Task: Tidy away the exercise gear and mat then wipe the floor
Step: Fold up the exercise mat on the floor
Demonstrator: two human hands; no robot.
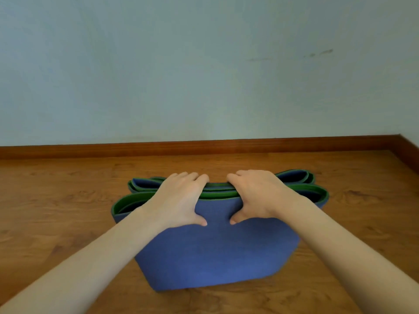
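- Mat: blue on the outside, green on the inside, folded into several layers and standing on its edge on the wooden floor, roughly mid-frame.
- Folded loops splayed out at both ends; green edges showed along the top and at the left and right curls.
- Left hand gripped the top fold left of centre: fingers curled over the far side of the stack, thumb pressed on the near blue face.
- Right hand did the same right of centre, fingers hooked over the top, thumb on the blue face.
- The two hands sat near each other with a strip of mat visible between them; thumbs pointed toward one another.
- Both forearms reached in from the bottom corners, bare.
- Behind the mat: brown skirting board along the base of a pale blue-grey wall, with a few dark scuffs on the upper right.
- Skirting turned a corner at far right.
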